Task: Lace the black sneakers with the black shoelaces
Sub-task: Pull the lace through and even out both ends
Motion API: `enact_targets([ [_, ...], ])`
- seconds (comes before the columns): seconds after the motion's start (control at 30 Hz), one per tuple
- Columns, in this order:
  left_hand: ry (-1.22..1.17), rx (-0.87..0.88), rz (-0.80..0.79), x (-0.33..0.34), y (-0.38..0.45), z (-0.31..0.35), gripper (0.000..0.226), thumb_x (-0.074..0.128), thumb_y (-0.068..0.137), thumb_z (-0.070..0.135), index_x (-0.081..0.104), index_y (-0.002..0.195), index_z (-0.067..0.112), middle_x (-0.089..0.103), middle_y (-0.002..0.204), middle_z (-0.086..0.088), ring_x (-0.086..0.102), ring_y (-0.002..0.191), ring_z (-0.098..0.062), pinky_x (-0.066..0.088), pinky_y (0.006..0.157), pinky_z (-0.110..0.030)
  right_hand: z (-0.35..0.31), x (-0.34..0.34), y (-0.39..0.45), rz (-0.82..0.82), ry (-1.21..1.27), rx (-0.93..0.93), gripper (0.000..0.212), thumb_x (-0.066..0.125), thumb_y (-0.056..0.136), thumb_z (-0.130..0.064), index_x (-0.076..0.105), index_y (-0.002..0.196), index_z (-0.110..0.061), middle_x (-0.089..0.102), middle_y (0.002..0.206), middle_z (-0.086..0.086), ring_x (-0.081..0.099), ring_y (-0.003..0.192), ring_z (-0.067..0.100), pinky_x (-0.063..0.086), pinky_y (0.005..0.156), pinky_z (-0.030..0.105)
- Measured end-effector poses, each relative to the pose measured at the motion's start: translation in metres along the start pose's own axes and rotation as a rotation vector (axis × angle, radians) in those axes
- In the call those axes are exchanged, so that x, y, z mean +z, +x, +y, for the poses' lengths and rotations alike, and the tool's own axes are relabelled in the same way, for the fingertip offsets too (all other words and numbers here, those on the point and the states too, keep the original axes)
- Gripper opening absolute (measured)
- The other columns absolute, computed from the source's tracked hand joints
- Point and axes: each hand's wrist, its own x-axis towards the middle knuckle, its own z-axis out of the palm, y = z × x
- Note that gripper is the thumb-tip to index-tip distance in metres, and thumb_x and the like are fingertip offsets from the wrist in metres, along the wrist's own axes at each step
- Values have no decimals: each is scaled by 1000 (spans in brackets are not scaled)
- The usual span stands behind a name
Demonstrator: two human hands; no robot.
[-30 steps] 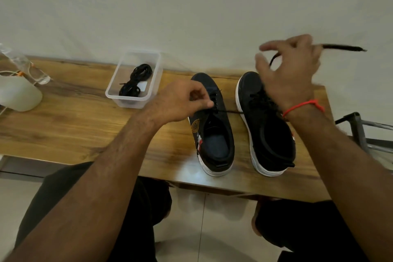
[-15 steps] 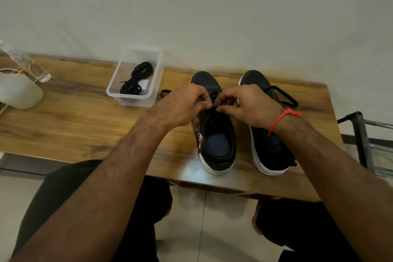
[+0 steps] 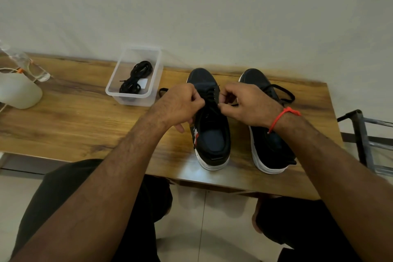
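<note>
Two black sneakers with white soles stand side by side on the wooden table [image 3: 85, 125], toes toward the wall. Over the eyelets of the left sneaker [image 3: 212, 134] my left hand [image 3: 180, 106] pinches the black shoelace [image 3: 209, 97] on the left side. My right hand [image 3: 244, 106] pinches the same lace on the right side. One lace end trails left onto the table behind my left hand. A slack loop of black lace lies across the right sneaker [image 3: 270, 151], whose middle is hidden by my right wrist.
A clear plastic tub [image 3: 136, 74] with a coiled spare black shoelace [image 3: 136, 76] stands left of the shoes. A white rounded object [image 3: 19, 91] and a clear bag sit at the table's far left. A metal frame [image 3: 365, 140] is off the right edge.
My right hand came down from high on the right, where it was pulling the lace taut, to the left sneaker's eyelets. Both hands now work close together there.
</note>
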Motion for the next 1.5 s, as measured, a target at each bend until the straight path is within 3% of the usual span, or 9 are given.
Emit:
enact_targets([
  [0.2, 24, 60, 59, -1, 0, 1, 18, 61, 99, 19, 63, 115, 28, 65, 97, 6, 72, 67, -12, 56, 44, -26, -3, 2, -1, -24, -5, -9, 30, 69, 91, -40, 65, 115, -23, 66, 98, -9, 62, 91, 9, 52, 82, 23],
  [0.63, -188, -89, 288, 2, -1, 11, 7, 67, 96, 27, 68, 94, 21, 70, 89, 4, 71, 67, -12, 60, 49, -27, 1, -3, -1, 60, 209, 173, 7, 69, 91, -23, 65, 86, -20, 64, 80, -13, 60, 74, 0, 45, 67, 13],
  [0.8, -194, -195, 114, -3, -2, 9, 23, 54, 101, 32, 65, 91, 15, 61, 73, 1, 58, 62, -10, 53, 51, -27, 2, 0, 2, 122, 494, 324, 14, 62, 91, -12, 55, 82, -21, 70, 81, 1, 72, 82, 18, 59, 73, 31],
  [0.93, -385, -231, 17, -6, -4, 15, 13, 53, 96, 27, 63, 92, 21, 49, 75, 4, 46, 71, -13, 40, 61, -30, -5, 1, 2, 18, 277, 206, 24, 71, 90, -39, 65, 109, -26, 64, 91, -11, 63, 84, 6, 50, 74, 19],
  [1.03, -533, -261, -43, -12, -4, 14, 14, 53, 91, 27, 64, 97, 21, 53, 85, 2, 44, 69, -12, 39, 59, -29, -7, 5, 1, 56, 140, 187, 22, 67, 93, -39, 72, 105, -21, 66, 86, -15, 62, 81, -1, 43, 68, 7],
  [1.13, -773, -249, -146, -18, -3, 11, 19, 48, 90, 30, 65, 85, 22, 56, 84, 6, 44, 61, -10, 36, 53, -26, -5, 2, 3, 87, 386, 253, 13, 67, 94, -32, 75, 89, -23, 68, 70, -6, 57, 66, -4, 50, 66, 21],
  [1.2, -909, -233, -185, -20, -3, 11, 25, 47, 92, 35, 66, 85, 21, 60, 83, 6, 45, 59, -10, 35, 52, -24, -6, -2, 4, 95, 607, 306, 19, 66, 95, -28, 72, 78, -21, 73, 90, 11, 65, 80, 11, 56, 77, 39],
  [1.37, -1201, -160, -218, -28, -4, 12, 29, 53, 96, 47, 62, 88, 21, 57, 79, 7, 36, 52, -7, 28, 51, -24, -11, -9, 5, 173, 958, 342, 28, 66, 94, -24, 65, 66, -21, 71, 79, 7, 67, 77, 16, 54, 72, 35],
  [1.5, -1463, -108, -85, -45, -5, 5, 29, 59, 93, 49, 64, 95, 20, 54, 77, 10, 25, 46, -4, 19, 50, -20, -11, -24, 4, 321, 1190, 321, 22, 61, 97, -21, 62, 76, -13, 63, 71, 7, 67, 83, 29, 56, 85, 44],
])
